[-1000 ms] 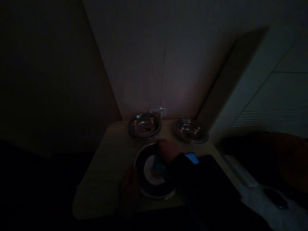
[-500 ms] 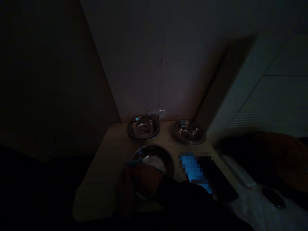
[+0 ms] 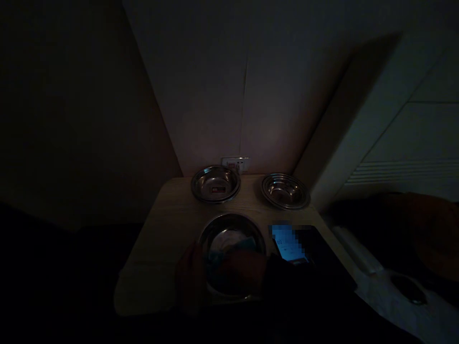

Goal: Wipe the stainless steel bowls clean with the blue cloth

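Pale wood makes up the bench (image 3: 161,224), the largest lit surface in a very dark room. On it, the near steel bowl (image 3: 233,219) sits at the bench's 6 o'clock. Two more steel bowls stand well apart from it, the far-left bowl (image 3: 215,184) at 11 o'clock and the far-right bowl (image 3: 285,191) at 1 o'clock. A phone (image 3: 289,243) with a glowing blue screen lies just beside the near bowl, at its 3 o'clock.

The right hand (image 3: 244,272) is down inside the near bowl toward 5 o'clock, closed over a bluish cloth (image 3: 229,248) and pressing it to the metal. The left hand (image 3: 188,279) is against the bowl's outer wall at 8 o'clock. It is too dark to tell whether its fingers hook the rim or only rest there.

The wiping would likely go best with the left hand bracing the bowl firmly so it cannot skate toward the phone. It would also help to keep the cloth bunched flat under the palm and swept round the full curve of the wall, not only the floor.

A second ago the bowl was tipped up and the right hand was at its far rim. Half a second ago that hand was at the near-left side, at about 8 o'clock. The bowl now lies flatter and the hand has swung toward 5 o'clock.
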A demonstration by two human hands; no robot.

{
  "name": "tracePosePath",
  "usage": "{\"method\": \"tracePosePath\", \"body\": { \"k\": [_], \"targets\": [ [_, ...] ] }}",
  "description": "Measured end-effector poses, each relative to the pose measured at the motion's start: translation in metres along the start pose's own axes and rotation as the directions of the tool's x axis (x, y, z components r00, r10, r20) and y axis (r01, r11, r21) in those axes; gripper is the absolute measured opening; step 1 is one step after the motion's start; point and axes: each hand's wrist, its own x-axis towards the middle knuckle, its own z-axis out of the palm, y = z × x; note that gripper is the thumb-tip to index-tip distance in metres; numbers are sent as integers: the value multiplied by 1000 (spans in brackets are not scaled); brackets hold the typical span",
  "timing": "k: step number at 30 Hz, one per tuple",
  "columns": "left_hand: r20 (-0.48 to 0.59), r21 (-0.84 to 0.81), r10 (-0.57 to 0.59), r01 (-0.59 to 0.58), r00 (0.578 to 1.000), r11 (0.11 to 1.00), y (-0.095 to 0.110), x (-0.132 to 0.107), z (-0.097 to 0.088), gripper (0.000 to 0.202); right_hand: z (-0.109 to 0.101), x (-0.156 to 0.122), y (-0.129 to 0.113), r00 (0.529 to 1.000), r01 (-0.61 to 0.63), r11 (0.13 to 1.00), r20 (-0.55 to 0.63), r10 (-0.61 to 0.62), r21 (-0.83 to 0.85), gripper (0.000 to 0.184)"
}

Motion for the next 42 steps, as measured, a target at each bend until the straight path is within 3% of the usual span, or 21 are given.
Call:
{"method": "tracePosePath", "body": {
  "k": [4, 11, 14, 19, 23, 26, 30, 35, 39, 42],
  "targets": [
    [-4, 23, 12, -12, 1000, 1000, 2, 0, 0, 37, -1, 28, 0, 990, -138, 989, -42, 136, -53, 24],
    [-80, 46, 52, -48, 995, 998, -5, 2, 6, 38, -12, 39, 24, 887, -435, 895, -216, 408, -98, 26],
    [-97, 9, 15, -14, 995, 1000, -10, 3, 10, 39, -9, 39, 24, 895, -412, 907, -222, 386, -85, 26],
    [-91, 2, 16, -16, 996, 1000, -10, 3, 11, 41, 1, 44, 2, 973, -196, 979, -136, 188, -53, 26],
    [-131, 24, -6, 9, 991, 1000, -6, 0, 12, 39, -5, 22, -4, 995, -99, 993, 20, 100, -69, 20],
    [-129, 50, -11, 18, 992, 999, -3, -4, 11, 38, -16, 0, 1, 985, -133, 981, 87, 146, -145, 12],
    [-142, 84, 2, 10, 990, 996, 1, -12, 11, 40, -24, -11, 12, 959, -284, 930, -57, 278, -233, 20],
    [-149, 86, 10, 3, 989, 996, 5, -20, 14, 45, -13, 7, 25, 897, -400, 901, -270, 349, -165, 33],
    [-164, 75, 21, -9, 986, 997, 9, -21, 13, 46, -5, 32, 24, 873, -373, 926, -360, 330, -57, 40],
    [-190, 80, -2, 18, 982, 997, 13, -20, 11, 46, -2, 43, 10, 903, -264, 965, -352, 247, -1, 32]
  ]
}}
